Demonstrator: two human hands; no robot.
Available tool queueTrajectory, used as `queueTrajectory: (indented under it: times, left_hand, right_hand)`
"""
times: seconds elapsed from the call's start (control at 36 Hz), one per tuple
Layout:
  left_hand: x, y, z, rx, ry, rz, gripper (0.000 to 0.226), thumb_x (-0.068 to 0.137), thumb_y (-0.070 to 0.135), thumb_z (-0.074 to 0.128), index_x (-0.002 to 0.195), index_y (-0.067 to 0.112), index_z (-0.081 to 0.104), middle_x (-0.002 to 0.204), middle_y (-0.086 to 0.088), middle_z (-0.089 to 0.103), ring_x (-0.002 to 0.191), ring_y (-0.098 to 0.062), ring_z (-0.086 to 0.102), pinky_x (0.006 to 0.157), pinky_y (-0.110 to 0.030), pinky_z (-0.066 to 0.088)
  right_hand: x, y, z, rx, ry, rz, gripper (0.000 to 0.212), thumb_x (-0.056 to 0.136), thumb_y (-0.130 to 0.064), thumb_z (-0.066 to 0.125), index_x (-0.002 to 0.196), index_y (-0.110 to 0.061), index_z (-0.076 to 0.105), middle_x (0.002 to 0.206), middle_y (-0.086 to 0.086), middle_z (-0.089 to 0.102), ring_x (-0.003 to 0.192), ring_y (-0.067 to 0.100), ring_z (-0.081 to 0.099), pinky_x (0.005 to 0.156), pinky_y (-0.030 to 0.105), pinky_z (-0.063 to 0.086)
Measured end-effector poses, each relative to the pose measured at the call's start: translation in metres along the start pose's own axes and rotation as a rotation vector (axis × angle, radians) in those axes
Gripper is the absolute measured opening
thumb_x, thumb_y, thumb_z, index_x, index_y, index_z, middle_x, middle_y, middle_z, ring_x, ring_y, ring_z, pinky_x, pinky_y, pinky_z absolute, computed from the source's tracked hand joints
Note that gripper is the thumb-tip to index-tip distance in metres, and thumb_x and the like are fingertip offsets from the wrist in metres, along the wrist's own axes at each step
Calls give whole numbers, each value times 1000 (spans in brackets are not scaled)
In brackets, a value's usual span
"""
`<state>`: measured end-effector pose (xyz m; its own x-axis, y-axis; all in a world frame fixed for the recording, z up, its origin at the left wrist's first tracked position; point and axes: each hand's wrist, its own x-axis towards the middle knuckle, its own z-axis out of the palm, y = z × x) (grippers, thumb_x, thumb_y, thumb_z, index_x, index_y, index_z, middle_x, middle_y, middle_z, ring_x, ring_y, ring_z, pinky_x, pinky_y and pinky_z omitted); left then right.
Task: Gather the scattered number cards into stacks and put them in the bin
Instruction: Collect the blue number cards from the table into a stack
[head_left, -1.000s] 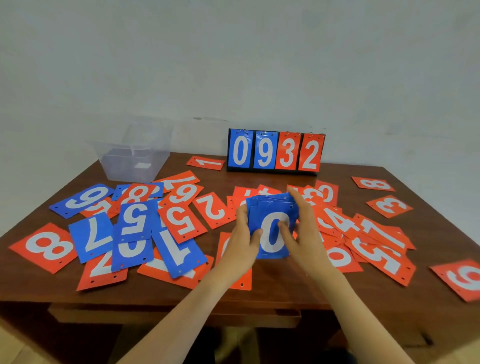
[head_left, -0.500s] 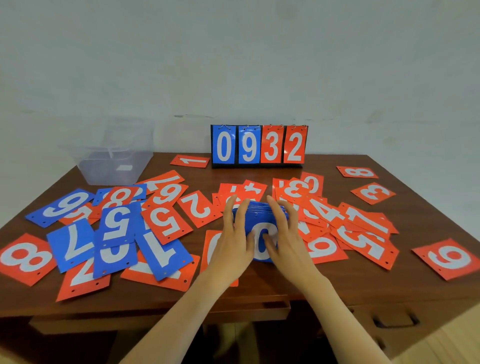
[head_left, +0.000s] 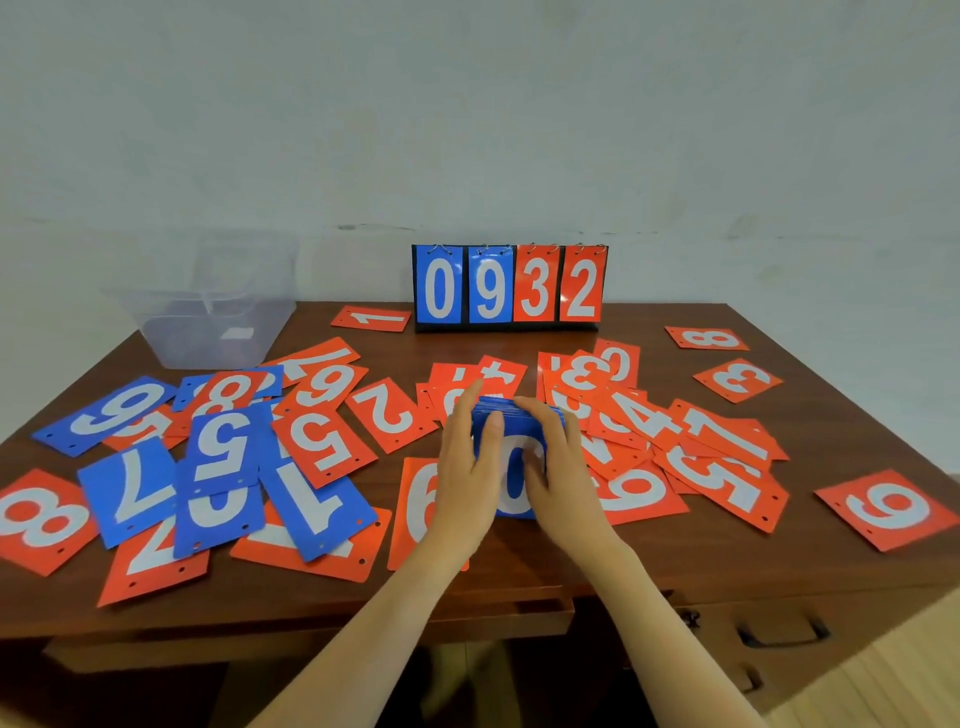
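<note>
**Card stack (head_left: 514, 470) held two-handed**

Head view: grips card stack with left hand (head_left: 465, 467) and right hand (head_left: 566, 478), one per side, thumbs on top. Sits mid-table (head_left: 649, 561) among scattered red cards (head_left: 888, 506), well apart from clear bin (head_left: 208, 317), far left.

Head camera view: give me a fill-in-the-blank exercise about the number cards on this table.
The left hand and right hand hold a stack of blue rectangular number cards whose top card shows the digit ____.
The black-framed flip scoreboard at the back of the brown wooden table reads ____.
The clear plastic bin stands at the table's far ____ corner.
The red number card lying just left of the scoreboard shows the digit ____.
Missing words: 0; 0932; left; 1.
</note>
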<state>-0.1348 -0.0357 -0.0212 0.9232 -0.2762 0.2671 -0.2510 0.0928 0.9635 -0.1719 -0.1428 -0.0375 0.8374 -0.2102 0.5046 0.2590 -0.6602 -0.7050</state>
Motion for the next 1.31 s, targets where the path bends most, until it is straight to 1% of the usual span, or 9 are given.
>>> queueTrajectory:
  times: [0.11, 0.22, 0.33, 0.42, 0.53, 0.81, 1.0, 1.17, 1.31]
  left_hand:
    - [2, 6, 3, 39, 81, 21, 8, 98, 30, 41, 97, 37, 45, 106, 3, 57, 100, -16, 59, 83, -31, 54]
    - [8, 12, 6, -48, 40, -88, 10, 100, 29, 35, 100, 24, 43, 95, 1, 58, 85, -13, 61, 62, -14, 50]
    - [5, 6, -1, -27, -135, -89, 16, 99, 29, 38, 115, 33, 37, 106, 7, 56, 96, -10, 61, 79, -22, 54]
    - [0, -2, -12, 134, -245, -71, 53, 98, 18, 45, 138, 38, 17, 121, 13, 46, 113, -8, 53, 91, -26, 52]
    - [-5, -12, -14, 260, -216, -73, 68, 96, 6, 44, 145, 32, 5, 123, 16, 43, 115, -5, 47, 89, -19, 48]
    - [15, 12, -60, 158, -43, -168, 58, 92, 11, 56, 140, 26, 26, 126, 4, 49, 103, -9, 57, 71, -24, 58]
    - [-10, 2, -152, 950, -50, -227, 55, 86, 32, 65, 134, 16, 44, 142, -4, 41, 130, -19, 38, 105, -34, 35]
    - [-35, -9, -178, 1176, -311, -386, 71, 82, 56, 59, 142, 24, 38, 152, 6, 28, 139, -15, 26, 111, -36, 26]
    - [-35, -9, -176, 1366, -325, -248, 53, 89, 51, 51, 133, 21, 49, 139, 4, 48, 128, -17, 42, 101, -34, 39]
  right_hand:
    - [-4, 3, 3, 23, 23, -38, 57, 92, 6, 47, 128, -36, 33, 138, 7, 33, 114, -12, 42, 83, 0, 41]
    - [-9, 2, 5, 189, 50, 101, 58, 98, -7, 43, 138, -40, 17, 134, -11, 40, 116, -5, 49, 84, 6, 45]
    - [-11, 11, 7, 250, 10, 219, 41, 101, -19, 39, 135, -35, 22, 117, -16, 52, 107, 2, 58, 81, 14, 51]
    - [-13, 17, 10, 192, -8, 265, 29, 100, -24, 40, 123, -37, 27, 113, -15, 52, 102, 2, 58, 79, 16, 51]
    - [-15, 17, 13, 162, -25, 299, 33, 99, -23, 43, 123, -36, 24, 111, -22, 49, 102, 2, 56, 74, 10, 50]
    - [29, -15, 20, 414, -136, 389, 55, 98, -12, 48, 146, -26, 25, 127, -11, 48, 103, 5, 56, 65, 11, 53]
    - [43, -29, 62, 691, -148, 659, 48, 94, -6, 53, 136, -24, 39, 121, 3, 61, 96, 18, 64, 71, 30, 57]
    - [35, -28, 75, 767, -148, 720, 44, 92, -6, 56, 132, -20, 44, 118, 4, 64, 97, 21, 66, 75, 34, 57]
    - [30, -28, 77, 762, -146, 700, 43, 92, -5, 55, 131, -20, 45, 104, -3, 65, 90, 15, 67, 66, 28, 58]
